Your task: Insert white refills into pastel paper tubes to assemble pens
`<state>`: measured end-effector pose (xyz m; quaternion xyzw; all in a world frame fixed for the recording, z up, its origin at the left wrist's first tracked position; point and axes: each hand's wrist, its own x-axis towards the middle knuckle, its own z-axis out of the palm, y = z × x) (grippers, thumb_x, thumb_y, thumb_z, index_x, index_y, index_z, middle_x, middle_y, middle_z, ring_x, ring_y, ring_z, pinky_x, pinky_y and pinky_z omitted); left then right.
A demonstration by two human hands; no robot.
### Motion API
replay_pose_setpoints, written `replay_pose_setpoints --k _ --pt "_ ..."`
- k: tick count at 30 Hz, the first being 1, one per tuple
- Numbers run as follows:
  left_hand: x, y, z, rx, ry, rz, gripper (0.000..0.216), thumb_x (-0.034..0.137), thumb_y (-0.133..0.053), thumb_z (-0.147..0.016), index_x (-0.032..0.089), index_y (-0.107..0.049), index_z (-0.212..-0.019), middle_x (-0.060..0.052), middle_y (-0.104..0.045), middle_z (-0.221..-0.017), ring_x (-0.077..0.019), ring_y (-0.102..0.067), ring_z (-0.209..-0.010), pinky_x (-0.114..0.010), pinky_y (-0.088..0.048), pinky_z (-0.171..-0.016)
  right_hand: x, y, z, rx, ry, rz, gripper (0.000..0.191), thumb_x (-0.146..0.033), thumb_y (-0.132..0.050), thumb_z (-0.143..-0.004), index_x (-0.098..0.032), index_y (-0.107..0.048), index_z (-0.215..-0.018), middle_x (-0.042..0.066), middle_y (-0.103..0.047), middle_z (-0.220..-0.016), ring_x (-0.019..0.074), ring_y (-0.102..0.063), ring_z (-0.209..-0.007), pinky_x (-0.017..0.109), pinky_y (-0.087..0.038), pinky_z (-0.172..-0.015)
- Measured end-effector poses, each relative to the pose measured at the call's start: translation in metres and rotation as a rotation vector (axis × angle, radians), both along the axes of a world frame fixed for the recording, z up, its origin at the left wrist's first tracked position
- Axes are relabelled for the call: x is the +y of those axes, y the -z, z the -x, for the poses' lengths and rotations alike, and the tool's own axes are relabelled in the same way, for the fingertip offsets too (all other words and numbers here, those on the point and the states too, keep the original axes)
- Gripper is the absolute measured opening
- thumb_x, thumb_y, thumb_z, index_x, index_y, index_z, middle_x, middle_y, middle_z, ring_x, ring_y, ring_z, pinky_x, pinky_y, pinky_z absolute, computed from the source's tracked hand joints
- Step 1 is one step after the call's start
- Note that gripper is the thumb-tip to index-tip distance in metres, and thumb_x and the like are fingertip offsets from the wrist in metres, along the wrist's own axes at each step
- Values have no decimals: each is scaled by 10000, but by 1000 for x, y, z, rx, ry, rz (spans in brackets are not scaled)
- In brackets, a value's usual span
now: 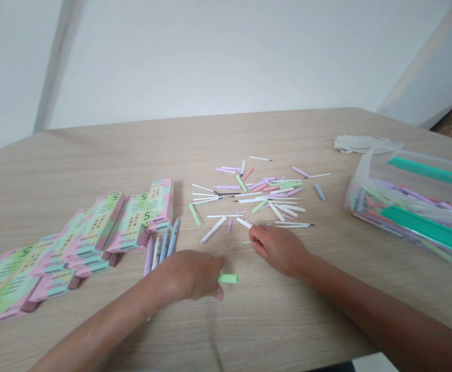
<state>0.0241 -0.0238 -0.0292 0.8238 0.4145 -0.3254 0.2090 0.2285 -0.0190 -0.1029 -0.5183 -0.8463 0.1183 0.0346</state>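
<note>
My left hand (197,276) is closed around a light green pen barrel (229,278), whose hollow end points right from the fingers. To its right, my right hand (275,248) has its fingers pinched at a small clear-and-green pen piece (240,244) just above the tabletop. A white pen barrel (244,222) shows beside the right fingertips, partly hidden by them. Another white barrel (213,230) and a green barrel (195,214) lie in front of the hands. Beyond them spreads a loose pile of pastel pen barrels (284,190) and thin white refills (226,216).
Stacked pink-and-green boxes (94,222) fill the left side. Several pens (164,245) lie in a row beside them, partly under my left forearm. At right stands a clear plastic bin (416,206) with pen parts; a white cloth (365,144) lies behind it.
</note>
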Motion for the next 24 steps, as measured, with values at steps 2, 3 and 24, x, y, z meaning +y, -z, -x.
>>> replay_pose_setpoints --k 2,3,24 --pt "0 -1 -1 0 1 1 610 391 -593 -782 201 -412 -1333 -161 -667 -1036 -321 -636 -891 -357 -492 -662 0 0 1 1 -5 4 107 -252 -428 -898 -193 -516 -912 39 -617 -893 154 -555 -790 254 -277 -613" --pt "0 -1 -1 4 0 1 605 390 -593 -784 204 -414 -1331 -161 -667 -1037 -325 -635 -894 -364 -495 -665 0 -1 1 1 -8 6 109 -252 -425 -900 -193 -516 -911 41 -617 -896 154 -555 -794 254 -280 -618" --pt "-2 -3 -2 6 -28 -6 595 381 -626 -753 215 -461 -1300 -138 -687 -986 -304 -647 -851 -329 -491 -631 -2 3 5 11 -10 -12 95 -258 -434 -889 -199 -503 -917 37 -609 -886 164 -558 -818 255 -302 -647"
